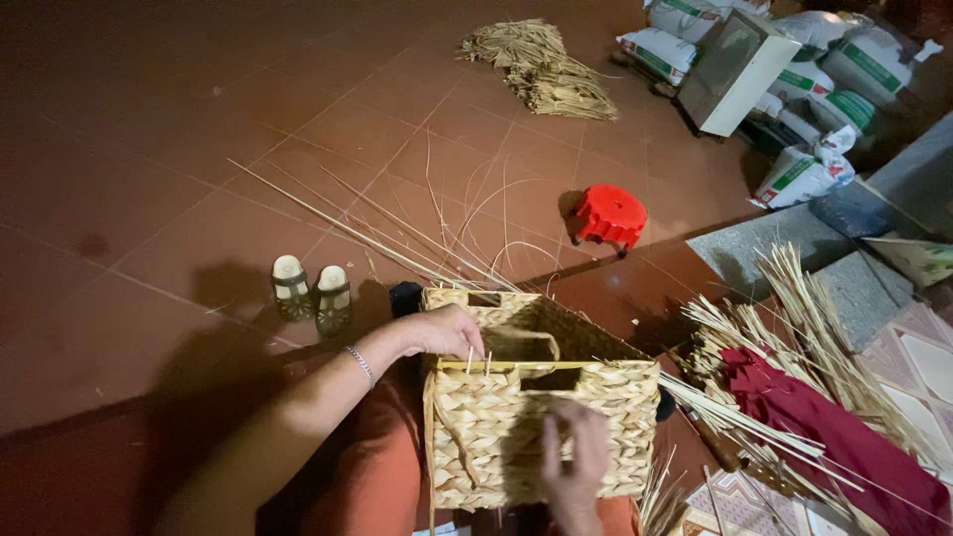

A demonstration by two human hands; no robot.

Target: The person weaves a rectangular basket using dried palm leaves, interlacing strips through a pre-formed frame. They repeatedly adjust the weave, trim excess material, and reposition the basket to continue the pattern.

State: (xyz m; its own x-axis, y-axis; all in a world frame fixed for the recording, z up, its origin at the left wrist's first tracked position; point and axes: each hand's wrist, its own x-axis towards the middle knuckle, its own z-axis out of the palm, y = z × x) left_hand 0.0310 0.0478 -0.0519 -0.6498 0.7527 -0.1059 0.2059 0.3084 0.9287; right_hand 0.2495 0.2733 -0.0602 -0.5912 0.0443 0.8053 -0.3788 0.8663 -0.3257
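While the woven basket (541, 417) rests on the person's lap, the left hand (447, 333) grips its rim with curled fingers, and the right hand (576, 462) pinches its front weave; it looks light, stiff yet brittle-stranded, best held by the framed rim.

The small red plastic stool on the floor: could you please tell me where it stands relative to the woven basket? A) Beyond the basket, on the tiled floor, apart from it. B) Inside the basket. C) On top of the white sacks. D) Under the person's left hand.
A: the red stool stands on the tiled floor beyond the woven basket, with bare floor between them.
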